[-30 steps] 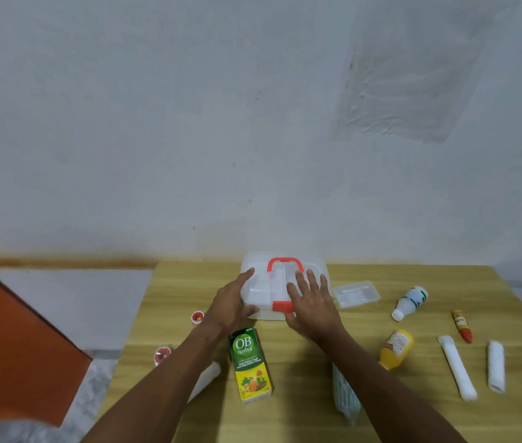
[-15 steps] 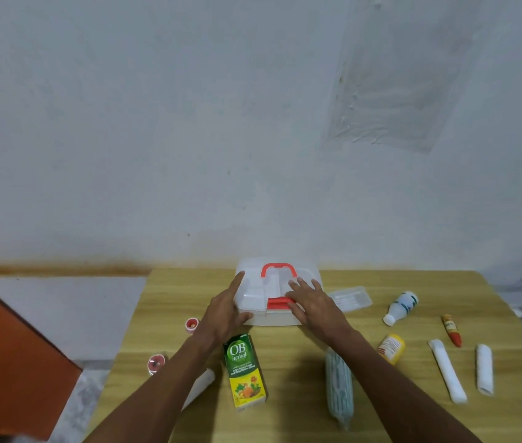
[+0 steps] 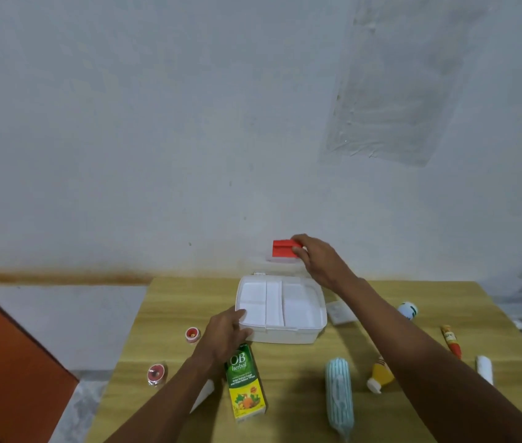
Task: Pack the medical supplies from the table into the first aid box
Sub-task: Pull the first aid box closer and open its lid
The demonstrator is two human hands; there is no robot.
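1. Nearest me on the counter [image 3: 163, 302], in front of the box [image 3: 280, 316], lie the things not yet packed: a green and yellow carton [image 3: 246, 382], a striped packet [image 3: 339, 396] and a yellow bottle [image 3: 381, 375]. Left of the box sit two small red-capped pots [image 3: 192, 334]. Right of the box are a white bottle [image 3: 408, 310], a red tube [image 3: 451, 342] and a white roll [image 3: 484, 369].
2. My left hand [image 3: 226, 330] presses against the box's near left corner, fingers curled round the rim, steadying it.
3. The box stands open, its white divided tray showing, nothing in it that I can see.
4. Behind the box, my right hand [image 3: 315, 259] pinches the red latch [image 3: 284, 249] of the raised clear lid [image 3: 280, 265], holding it up.
5. Risks as I judge them: if the latch slips from my pinch, the lid could drop shut; pushing it too far back could tip the light box unless my left hand holds firm. The carton sits just beside my left wrist and could be knocked over.
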